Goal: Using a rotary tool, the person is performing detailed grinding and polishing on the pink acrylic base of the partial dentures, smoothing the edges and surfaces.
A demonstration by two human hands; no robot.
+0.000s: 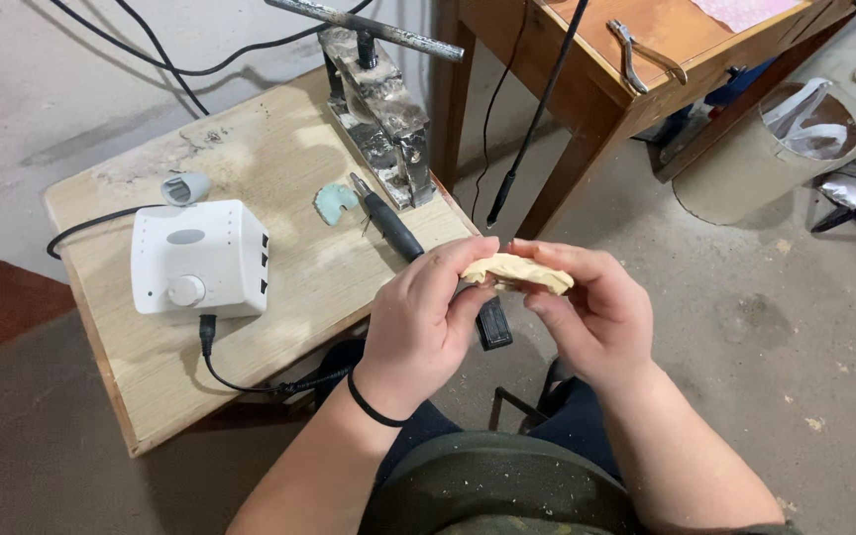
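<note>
Cream plaster cast (519, 271) between both grips

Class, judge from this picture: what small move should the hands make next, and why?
Probably free the right hand and reach for the black handpiece. Both hands pinch the pale cast, the left hand gripping too, while the handpiece lies unused on the wooden table.
</note>
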